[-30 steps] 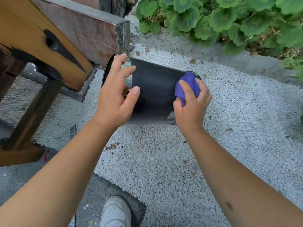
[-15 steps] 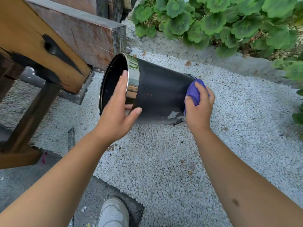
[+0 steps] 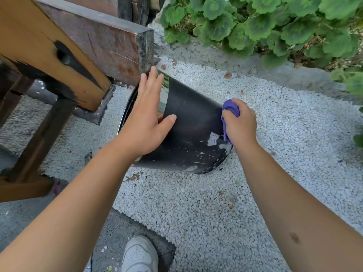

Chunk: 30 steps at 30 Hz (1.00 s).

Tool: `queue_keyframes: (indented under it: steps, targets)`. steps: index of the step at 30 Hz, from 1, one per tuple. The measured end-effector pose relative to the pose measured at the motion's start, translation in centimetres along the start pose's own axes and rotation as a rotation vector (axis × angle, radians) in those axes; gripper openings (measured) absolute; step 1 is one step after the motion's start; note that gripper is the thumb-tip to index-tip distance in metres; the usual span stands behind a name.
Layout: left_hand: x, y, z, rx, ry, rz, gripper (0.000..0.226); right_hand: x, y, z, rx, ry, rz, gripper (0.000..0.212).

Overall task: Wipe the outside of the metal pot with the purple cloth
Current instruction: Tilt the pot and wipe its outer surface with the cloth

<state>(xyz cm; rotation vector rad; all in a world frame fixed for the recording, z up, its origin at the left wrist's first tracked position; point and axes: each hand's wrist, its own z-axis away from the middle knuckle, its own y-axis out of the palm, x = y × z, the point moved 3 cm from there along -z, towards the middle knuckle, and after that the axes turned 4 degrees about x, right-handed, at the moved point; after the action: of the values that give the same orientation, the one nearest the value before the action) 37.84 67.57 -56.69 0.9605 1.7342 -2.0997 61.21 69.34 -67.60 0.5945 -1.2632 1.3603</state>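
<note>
White gravel (image 3: 225, 203) is covering most of the ground, w/ a grey paved patch (image 3: 49, 222) at the lower left and a bed of green leafy plants (image 3: 275, 22) running along the top right. One wooden bench (image 3: 59, 52) is standing at the upper left, its orange beam and dark plank jutting toward the middle.

One metal pot (image 3: 194, 130) is lying tilted on the gravel just beside the bench's near corner, mouth facing the bench, base toward the right (black outside w/ white flecks where the coating is chipping near the base, shiny band at the rim).

Left hand (image 3: 147, 118) is lying flat on the pot's rim end, fingers straight and close together pointing up toward the bench, thumb spread out onto the black wall; palm pressing, not gripping anything.

Right hand (image 3: 239, 124) is curling round one purple cloth (image 3: 230, 109), bunching it in the fist and pressing it against the pot's wall at the base end. Cloth is showing above the knuckles and trailing down beside the thumb.

Counting: two hands, two bare forearms, one pot, one cloth. One white shoe (image 3: 140, 254) is showing at the bottom edge, on the paved patch.
</note>
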Motion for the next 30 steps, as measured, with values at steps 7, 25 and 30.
queue_keyframes:
  steps: [7,25,30]
  targets:
    - [-0.5,0.9,-0.2,-0.06,0.047,0.026,0.077,1.7,0.0,2.6,-0.311,-0.04,-0.15,0.035]
    - [1.1,-0.7,-0.5,-0.12,0.065,0.021,0.098,4.5,7.2,8.7,-0.076,-0.612,0.274,0.042]
    - [1.4,-0.7,-0.5,-0.132,0.036,0.02,0.095,2.3,5.8,7.7,-0.123,-0.532,0.284,0.042]
